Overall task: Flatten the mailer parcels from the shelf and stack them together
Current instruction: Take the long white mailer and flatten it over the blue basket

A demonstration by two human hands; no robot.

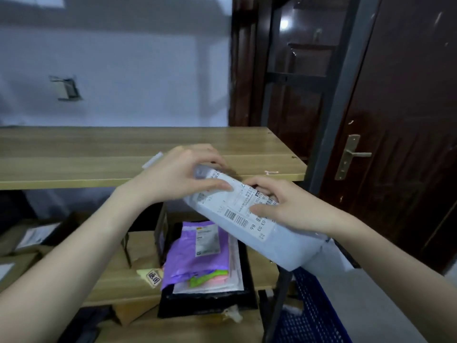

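I hold a puffy pale grey mailer parcel point(267, 233) with a barcode label in the air in front of the shelf. My left hand point(178, 174) grips its far upper end, fingers curled over the top. My right hand point(284, 206) grips the middle of it, thumb pressed on the label. Below, on the lower shelf board, lies a stack of flat mailers: a purple mailer point(197, 253) on top, with green, pink and white ones beneath it on a black mailer point(207, 300).
The upper wooden shelf board point(123, 154) runs across the middle. Cardboard boxes point(27, 243) sit at the lower left. A blue plastic crate point(314, 313) stands at the lower right by the dark shelf post. A dark brown door point(395, 144) is at right.
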